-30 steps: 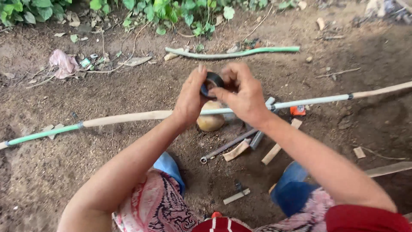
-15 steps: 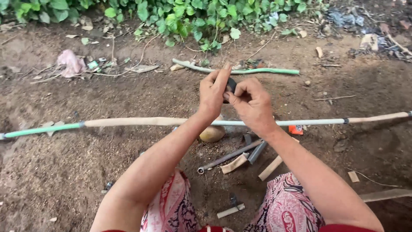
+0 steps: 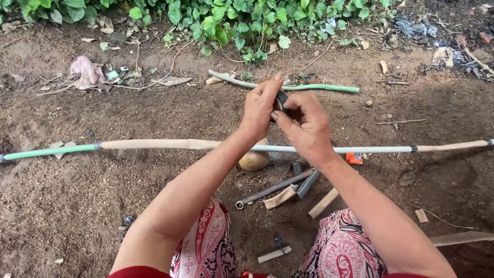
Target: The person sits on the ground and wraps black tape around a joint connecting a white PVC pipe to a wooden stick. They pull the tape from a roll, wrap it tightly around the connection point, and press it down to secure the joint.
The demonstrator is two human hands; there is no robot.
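Ground: bare brown soil [image 3: 77,206] fills most of the view, with a band of green leafy plants [image 3: 231,20] along the far edge.
Long pole: a thin pole [image 3: 170,144] lies across the soil from side to side, green at the left end, pale tan in the middle, whitish toward the right, with dark bands at the joins.
Green stick: a shorter green stick [image 3: 319,88] lies on the soil beyond the hands, near the plants.
Left hand: the left hand [image 3: 260,110] is raised above the pole, fingers closed around a small black roll, thumb pointing up.
Right hand: the right hand [image 3: 306,126] meets it from the other side, fingers pinching the same roll.
Black roll: the small black roll of tape [image 3: 281,100] sits between both hands, mostly hidden by fingers.
Metal rod: a grey metal rod [image 3: 272,189] lies on the soil between the knees.
Stone: a rounded yellowish stone [image 3: 254,160] touches the pole, under the left wrist.
Wood scraps: short pale wood pieces [image 3: 323,203] lie scattered near the rod.
Pink rag: a crumpled pink rag [image 3: 85,71] lies far left, near the plants.
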